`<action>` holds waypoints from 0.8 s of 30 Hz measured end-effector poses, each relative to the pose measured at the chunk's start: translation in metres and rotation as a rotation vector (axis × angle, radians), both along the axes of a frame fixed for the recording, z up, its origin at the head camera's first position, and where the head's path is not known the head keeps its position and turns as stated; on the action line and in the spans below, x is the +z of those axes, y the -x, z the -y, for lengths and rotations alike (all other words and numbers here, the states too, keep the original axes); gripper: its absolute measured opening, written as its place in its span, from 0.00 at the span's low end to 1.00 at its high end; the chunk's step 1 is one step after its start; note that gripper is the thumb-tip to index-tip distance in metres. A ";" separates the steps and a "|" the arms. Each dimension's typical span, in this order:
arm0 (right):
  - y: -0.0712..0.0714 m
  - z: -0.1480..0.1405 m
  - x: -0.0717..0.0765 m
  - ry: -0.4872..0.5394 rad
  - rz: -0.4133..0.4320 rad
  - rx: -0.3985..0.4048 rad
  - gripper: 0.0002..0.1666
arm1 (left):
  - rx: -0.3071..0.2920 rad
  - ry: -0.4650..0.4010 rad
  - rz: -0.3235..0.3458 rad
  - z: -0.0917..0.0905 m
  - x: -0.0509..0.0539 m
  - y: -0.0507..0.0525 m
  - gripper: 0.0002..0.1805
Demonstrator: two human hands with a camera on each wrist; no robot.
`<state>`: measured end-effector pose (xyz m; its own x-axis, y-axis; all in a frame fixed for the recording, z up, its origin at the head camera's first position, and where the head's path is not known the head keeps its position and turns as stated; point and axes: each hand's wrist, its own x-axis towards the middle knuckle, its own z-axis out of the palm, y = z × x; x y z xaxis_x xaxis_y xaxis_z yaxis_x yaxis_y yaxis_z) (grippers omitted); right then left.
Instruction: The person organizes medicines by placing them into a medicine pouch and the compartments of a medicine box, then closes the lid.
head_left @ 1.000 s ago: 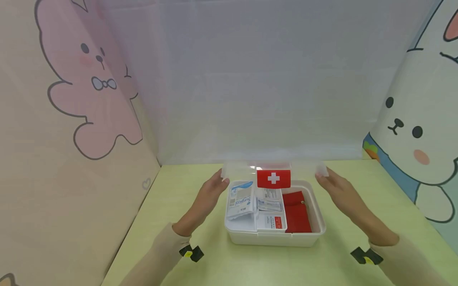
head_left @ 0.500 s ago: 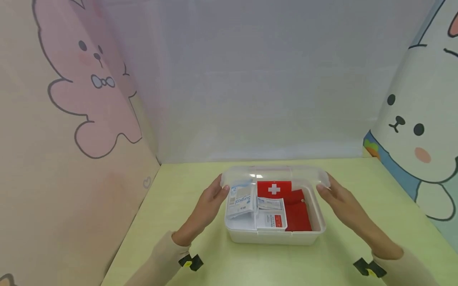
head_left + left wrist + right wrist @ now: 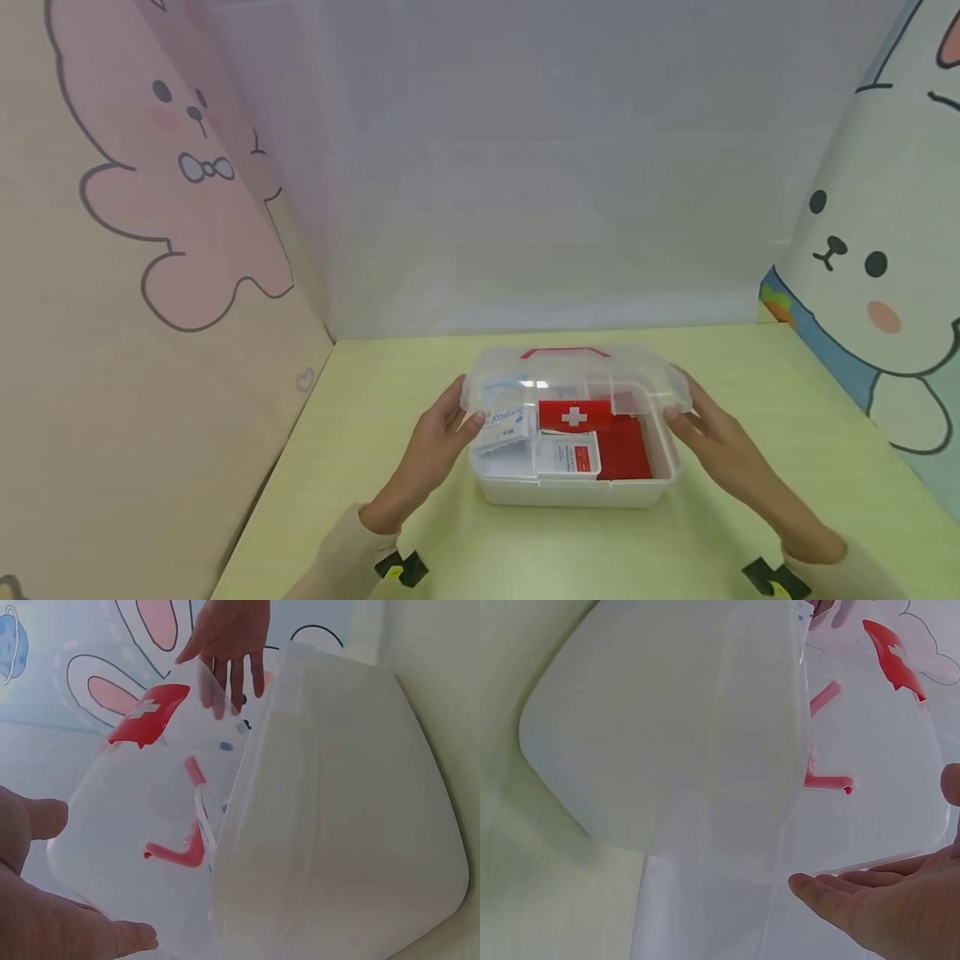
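Observation:
A white first aid box (image 3: 577,494) stands on the table with its clear lid (image 3: 491,375) tilted partway down over it. The lid carries a red latch with a white cross (image 3: 574,416) and a red handle (image 3: 566,350). My left hand (image 3: 429,442) touches the lid's left side, its thumb toward the front edge. On the opposite side, my right hand (image 3: 723,442) rests against the lid with fingers fairly straight, seen also in the right wrist view. Inside lie a packet marked "Surgical" (image 3: 502,430), a divided white tray (image 3: 546,460) with small packs, and a red pouch (image 3: 624,450).
The pale yellow table (image 3: 570,550) extends around the box. A white curtain (image 3: 555,192) hangs behind it. Printed cartoon sheets, a pink bear (image 3: 202,242) and a white rabbit (image 3: 847,325), flank the table on the left and right.
The lid has swung downward and forward over the box, and its red handle has come into view. Both hands have moved down with it along its sides.

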<state>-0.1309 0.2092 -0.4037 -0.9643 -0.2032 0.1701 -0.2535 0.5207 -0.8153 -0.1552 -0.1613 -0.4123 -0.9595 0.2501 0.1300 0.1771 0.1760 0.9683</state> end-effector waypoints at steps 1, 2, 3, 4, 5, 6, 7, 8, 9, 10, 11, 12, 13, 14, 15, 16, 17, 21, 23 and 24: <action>-0.001 0.000 -0.001 -0.004 -0.003 -0.001 0.40 | 0.001 -0.001 0.000 0.000 -0.002 0.000 0.41; -0.002 0.000 -0.002 -0.009 -0.004 -0.002 0.40 | 0.005 -0.003 0.002 0.001 -0.003 -0.001 0.41; -0.002 -0.001 -0.003 -0.021 -0.009 -0.006 0.41 | 0.005 -0.007 0.003 0.001 -0.005 -0.001 0.41; -0.003 -0.001 -0.004 -0.027 -0.014 -0.006 0.41 | 0.005 -0.012 0.003 0.001 -0.006 -0.001 0.42; -0.004 -0.001 -0.004 -0.034 -0.020 -0.005 0.41 | 0.004 -0.015 0.000 0.001 -0.008 -0.001 0.41; -0.004 -0.001 -0.005 -0.043 -0.025 -0.005 0.42 | 0.002 -0.019 -0.001 0.001 -0.009 -0.001 0.41; -0.004 -0.002 -0.006 -0.058 -0.029 -0.012 0.42 | 0.001 -0.024 -0.003 0.002 -0.009 -0.002 0.41; -0.005 -0.002 -0.006 -0.064 -0.039 -0.020 0.42 | -0.001 -0.028 -0.008 0.002 -0.010 -0.002 0.41; -0.006 -0.002 -0.007 -0.069 -0.053 -0.035 0.43 | -0.003 -0.033 -0.013 0.002 -0.011 -0.002 0.41; -0.007 -0.003 -0.008 -0.064 -0.067 -0.058 0.43 | -0.005 -0.038 -0.015 0.002 -0.012 -0.002 0.41; -0.009 -0.003 -0.010 -0.058 -0.092 -0.092 0.44 | -0.007 -0.042 -0.018 0.002 -0.012 -0.002 0.41; -0.011 -0.004 -0.012 -0.041 -0.123 -0.135 0.44 | -0.009 -0.047 -0.020 0.002 -0.013 -0.002 0.41; -0.014 -0.004 -0.014 -0.011 -0.155 -0.188 0.43 | -0.009 -0.049 -0.021 0.002 -0.013 -0.002 0.41; -0.018 -0.003 -0.016 0.029 -0.191 -0.239 0.41 | -0.012 -0.048 -0.030 0.002 -0.014 -0.002 0.41; -0.022 -0.002 -0.017 0.062 -0.226 -0.294 0.38 | -0.012 -0.050 -0.032 0.002 -0.014 -0.002 0.41; -0.025 -0.001 -0.019 0.096 -0.257 -0.345 0.34 | -0.010 -0.049 -0.034 0.002 -0.014 -0.002 0.41; -0.029 0.001 -0.020 0.126 -0.291 -0.388 0.29 | -0.009 -0.047 -0.038 0.001 -0.014 -0.002 0.41; -0.039 0.013 -0.022 0.159 -0.385 -0.427 0.13 | 0.004 -0.035 -0.035 0.001 -0.013 -0.003 0.41; -0.043 0.022 -0.023 0.139 -0.403 -0.385 0.12 | 0.010 -0.029 -0.031 0.000 -0.013 -0.004 0.41; -0.045 0.026 -0.023 0.123 -0.397 -0.359 0.12 | 0.013 -0.026 -0.028 0.000 -0.014 -0.005 0.41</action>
<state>-0.0862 0.1835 -0.4267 -0.8264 0.1712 0.5365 -0.3776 0.5382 -0.7535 -0.1503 -0.1616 -0.4260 -0.9584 0.2341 0.1630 0.2021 0.1536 0.9673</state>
